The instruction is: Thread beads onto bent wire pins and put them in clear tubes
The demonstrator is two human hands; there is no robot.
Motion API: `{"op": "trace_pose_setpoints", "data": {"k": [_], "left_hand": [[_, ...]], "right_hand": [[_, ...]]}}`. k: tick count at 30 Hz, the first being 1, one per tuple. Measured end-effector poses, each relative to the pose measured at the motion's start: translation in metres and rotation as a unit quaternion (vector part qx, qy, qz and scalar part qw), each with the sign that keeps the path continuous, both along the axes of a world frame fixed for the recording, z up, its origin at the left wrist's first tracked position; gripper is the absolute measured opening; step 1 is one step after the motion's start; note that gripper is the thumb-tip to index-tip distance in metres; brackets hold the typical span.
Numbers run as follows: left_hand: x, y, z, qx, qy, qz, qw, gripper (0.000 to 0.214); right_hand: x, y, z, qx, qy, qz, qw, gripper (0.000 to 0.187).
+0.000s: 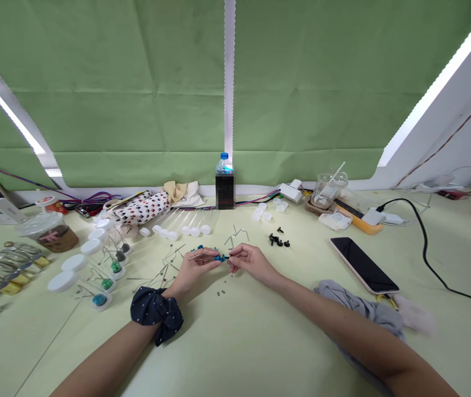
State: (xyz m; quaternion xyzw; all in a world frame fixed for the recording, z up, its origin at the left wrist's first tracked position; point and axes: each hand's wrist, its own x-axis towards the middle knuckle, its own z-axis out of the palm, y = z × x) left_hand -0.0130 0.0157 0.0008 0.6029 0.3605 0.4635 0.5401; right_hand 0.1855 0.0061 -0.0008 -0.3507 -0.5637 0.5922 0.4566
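Note:
My left hand (pixel 196 267) pinches a small blue part (pixel 219 258), with a thin metal rod sticking out to the left. Facing it, my right hand (pixel 252 261) has its fingertips closed on a small black piece (pixel 227 257), which meets the blue part's right side. More blue pieces (pixel 200 247) lie just behind my left hand. Several thin bent metal rods (pixel 235 236) rest beyond the hands, and others (pixel 161 271) are scattered beside my left wrist. Tiny grey bits (pixel 221 293) lie in front of my fingers.
Black knobbed pieces (pixel 277 240) and white caps (pixel 267 216) lie to the right, near a phone (pixel 364 264). Grey cloth (pixel 342 298) lies under my right forearm. At left stand white-capped assemblies (pixel 75 263); clear tubes (pixel 185 218) and a bottle (pixel 224 165) are behind.

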Motion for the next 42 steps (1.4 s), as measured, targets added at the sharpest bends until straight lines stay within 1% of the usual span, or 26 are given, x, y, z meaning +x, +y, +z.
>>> {"op": "trace_pose_setpoints", "data": {"k": [9, 15, 25, 29, 32, 39, 42], "left_hand": [[-0.0004, 0.0002, -0.0013, 0.0, -0.005, 0.001, 1.0, 0.021], [0.0002, -0.0001, -0.0014, 0.004, -0.016, -0.003, 1.0, 0.019], [0.0011, -0.0021, 0.0003, 0.004, -0.016, -0.018, 1.0, 0.019], [0.0016, -0.0014, 0.0006, 0.006, -0.014, -0.001, 1.0, 0.02], [0.0018, -0.0008, 0.0005, 0.006, -0.017, 0.012, 1.0, 0.021], [0.002, -0.0033, 0.0026, 0.007, -0.027, -0.003, 1.0, 0.02], [0.0021, -0.0039, 0.0036, 0.007, -0.031, -0.014, 0.999, 0.018]], "right_hand": [[0.0011, 0.0005, 0.0007, 0.01, 0.001, -0.004, 1.0, 0.034], [0.0014, 0.0003, -0.0003, -0.014, -0.006, 0.016, 1.0, 0.035], [0.0, -0.0034, 0.0054, -0.047, -0.001, 0.005, 0.999, 0.039], [-0.0004, -0.0032, 0.0048, -0.047, 0.006, 0.003, 0.999, 0.039], [-0.0001, -0.0032, 0.0049, -0.05, 0.01, 0.009, 0.999, 0.043], [0.0018, -0.003, 0.0053, -0.072, -0.026, 0.033, 0.997, 0.04], [0.002, -0.002, 0.0038, -0.088, -0.026, 0.03, 0.995, 0.041]]}}
